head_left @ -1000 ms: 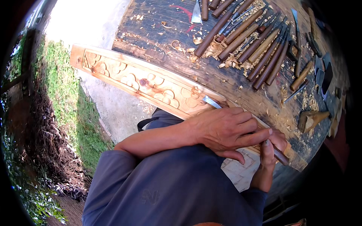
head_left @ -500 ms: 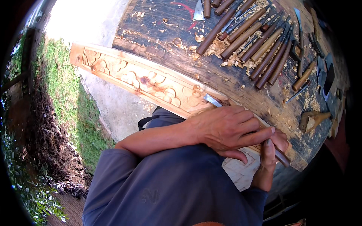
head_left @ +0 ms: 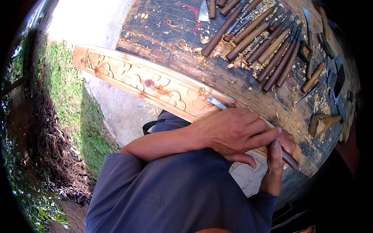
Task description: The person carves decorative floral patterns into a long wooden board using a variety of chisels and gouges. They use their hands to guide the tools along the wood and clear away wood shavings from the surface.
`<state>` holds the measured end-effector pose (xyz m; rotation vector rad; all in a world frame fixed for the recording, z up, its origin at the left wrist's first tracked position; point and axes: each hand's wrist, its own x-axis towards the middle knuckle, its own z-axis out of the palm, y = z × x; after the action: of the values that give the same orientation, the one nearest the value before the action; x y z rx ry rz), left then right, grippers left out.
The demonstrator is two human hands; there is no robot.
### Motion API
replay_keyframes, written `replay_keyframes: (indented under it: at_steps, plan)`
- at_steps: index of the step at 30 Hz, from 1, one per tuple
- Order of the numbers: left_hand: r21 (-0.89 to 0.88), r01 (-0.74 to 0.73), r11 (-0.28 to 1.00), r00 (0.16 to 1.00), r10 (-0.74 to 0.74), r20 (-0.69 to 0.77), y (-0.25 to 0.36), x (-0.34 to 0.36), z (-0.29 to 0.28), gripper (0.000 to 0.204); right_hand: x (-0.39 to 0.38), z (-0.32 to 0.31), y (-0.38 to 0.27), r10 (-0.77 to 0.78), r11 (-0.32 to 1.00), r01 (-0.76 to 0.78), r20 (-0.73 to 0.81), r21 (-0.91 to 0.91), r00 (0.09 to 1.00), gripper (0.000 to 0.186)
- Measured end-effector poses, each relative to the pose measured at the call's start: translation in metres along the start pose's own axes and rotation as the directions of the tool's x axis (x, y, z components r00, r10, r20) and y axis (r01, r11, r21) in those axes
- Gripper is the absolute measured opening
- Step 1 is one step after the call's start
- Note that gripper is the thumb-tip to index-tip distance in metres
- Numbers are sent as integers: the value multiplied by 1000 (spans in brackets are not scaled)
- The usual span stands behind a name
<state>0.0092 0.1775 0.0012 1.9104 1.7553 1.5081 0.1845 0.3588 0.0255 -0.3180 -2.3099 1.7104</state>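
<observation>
A long pale wooden board (head_left: 147, 73), carved with rounded flower-like shapes, lies slanting along the near edge of the workbench. My left hand (head_left: 237, 130) is closed over the shaft of a carving chisel, palm down and low over the board. The chisel's blade (head_left: 216, 102) reaches out past the knuckles and meets the wood beside the carved shapes. Behind it my right hand (head_left: 283, 146) is wrapped round the chisel's dark handle (head_left: 290, 160), whose butt end sticks out. The fingers of both hands touch there. The board's right part is mostly hidden under my hands.
On the workbench (head_left: 155, 35), several wooden-handled chisels (head_left: 268, 50) lie side by side among curled shavings (head_left: 219, 47). A curved wooden piece (head_left: 324, 123) sits at the right, near dark blades (head_left: 337, 79). Paving (head_left: 120, 101) and grass (head_left: 62, 73) lie off to the left.
The chisel's blade tip has slid slightly to the left along the board, and both hands have shifted a little with it. My grip is the same.
</observation>
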Motion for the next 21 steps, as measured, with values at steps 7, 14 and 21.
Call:
replay_keyframes:
  at_steps: [7, 14, 21]
  plan:
    - [20, 39, 999, 999, -40, 21, 4, 0, 0, 97, 4, 8, -3, 48, 998, -48, -7, 50, 999, 44]
    - [35, -26, 999, 999, 25, 38, 3, 1, -4, 94, -1, 7, 2, -19, 1000, 20, -29, 13, 999, 44]
    - [33, -108, 994, 987, 103, 126, 2, -2, -4, 89, -10, -5, -12, -26, 1000, 26, -55, -8, 998, 32]
